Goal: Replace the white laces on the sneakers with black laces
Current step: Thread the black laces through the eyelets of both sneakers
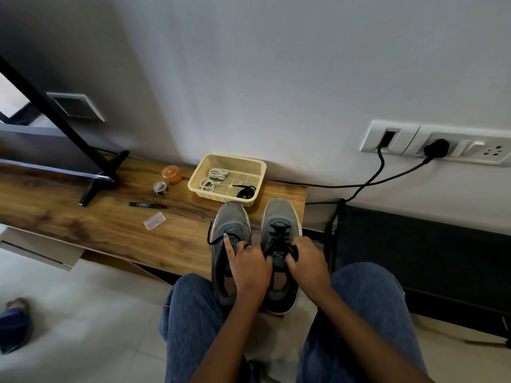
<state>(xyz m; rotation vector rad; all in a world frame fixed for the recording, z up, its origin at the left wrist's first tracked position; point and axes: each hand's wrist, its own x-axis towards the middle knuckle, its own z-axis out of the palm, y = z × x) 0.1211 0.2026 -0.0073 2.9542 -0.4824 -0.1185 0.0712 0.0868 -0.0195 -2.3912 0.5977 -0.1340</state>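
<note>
Two grey sneakers stand side by side at the near right end of the wooden shelf [110,225]. The right sneaker [280,217] carries a black lace [279,234] through its eyelets. My right hand [307,262] and my left hand [250,265] both pinch that lace at the tongue. My left index finger points out over the left sneaker [231,219], where a loose black lace end [214,240] hangs off its left side. Two white lace bundles [213,179] and a coiled black lace [244,192] lie in the yellow basket [260,168].
On the shelf are a black marker [148,205], a small clear plastic case [154,221], a tape roll [161,187], an orange lid [171,174] and a black TV stand leg [96,178]. Black cables [359,186] run from wall sockets at right. My knees in jeans are below.
</note>
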